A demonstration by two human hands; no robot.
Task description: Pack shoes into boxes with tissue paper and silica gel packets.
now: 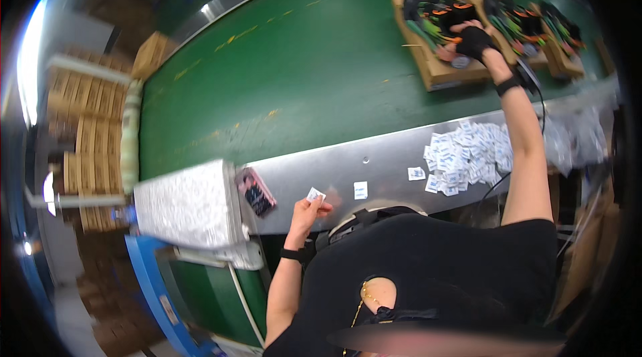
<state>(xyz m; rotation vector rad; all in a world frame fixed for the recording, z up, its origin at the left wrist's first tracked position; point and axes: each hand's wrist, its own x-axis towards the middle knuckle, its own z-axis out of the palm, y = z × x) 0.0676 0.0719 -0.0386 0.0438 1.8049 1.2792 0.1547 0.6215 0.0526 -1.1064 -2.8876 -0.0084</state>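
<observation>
My left hand (pixel 309 212) is closed, pinching a small white packet (pixel 315 194) between thumb and fingers above the steel ledge. Stretched out to the far right, my right hand (pixel 476 42) wears a black fingerless glove. Its bare fingers grip a dark sandal with green and orange trim (pixel 416 19), one of a pair in an open cardboard box (pixel 438 77). The glove hides part of the sandals, and the fingertips are slightly blurred. One loose white packet (pixel 361 190) lies right of my left hand, another packet (pixel 416 173) farther right.
A heap of white packets (pixel 468 155) covers the ledge below my right forearm, with clear plastic bags (pixel 578 136) beyond. More boxed sandals (pixel 513 22) stand on the green conveyor belt (pixel 287 69). At left are a pink-and-black packet (pixel 255 191), a silvery wrapped block (pixel 190 203) and stacked cartons (pixel 90 149).
</observation>
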